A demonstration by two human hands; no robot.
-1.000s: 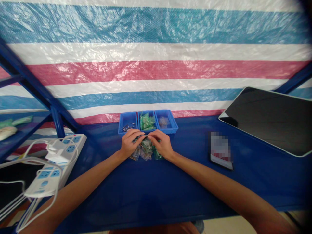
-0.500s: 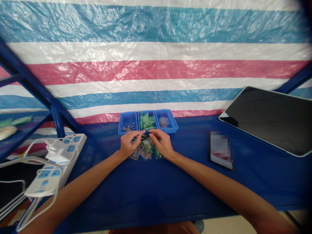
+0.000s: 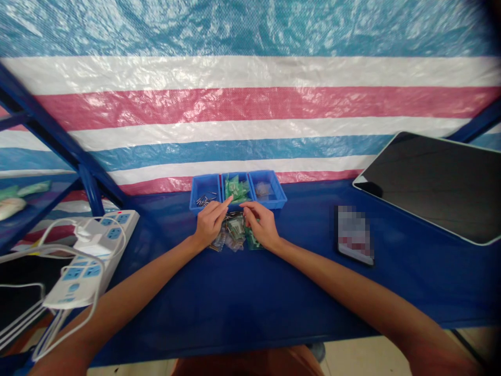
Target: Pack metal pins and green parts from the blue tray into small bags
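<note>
My left hand (image 3: 210, 223) is over the near edge of a blue three-part tray (image 3: 278, 202), its fingers stretched out toward the middle compartment. Nothing shows in it. To its right, my right hand (image 3: 263, 225) has thumb and index finger bent together; whatever they hold is too small to make out. Small clear bags of metal parts (image 3: 235, 230) lie between and under the hands. A green bag (image 3: 254, 241) is partly hidden by my right hand. In the tray are loose metal pins (image 3: 205, 199) at left, green packets (image 3: 236, 189) in the middle and clear bags (image 3: 263, 190) at right.
A white power strip (image 3: 113, 250) with plugs and cables lies at the left by a blue metal frame (image 3: 88, 188). On the right are a phone (image 3: 354, 235) and a large dark-screened panel (image 3: 434, 188). Striped plastic sheeting (image 3: 250, 104) hangs behind the blue table (image 3: 235, 308).
My left hand's fingers have straightened and now reach toward the tray's middle compartment. My right hand stays nearly in place, fingers still bent. The whole view has shifted slightly.
</note>
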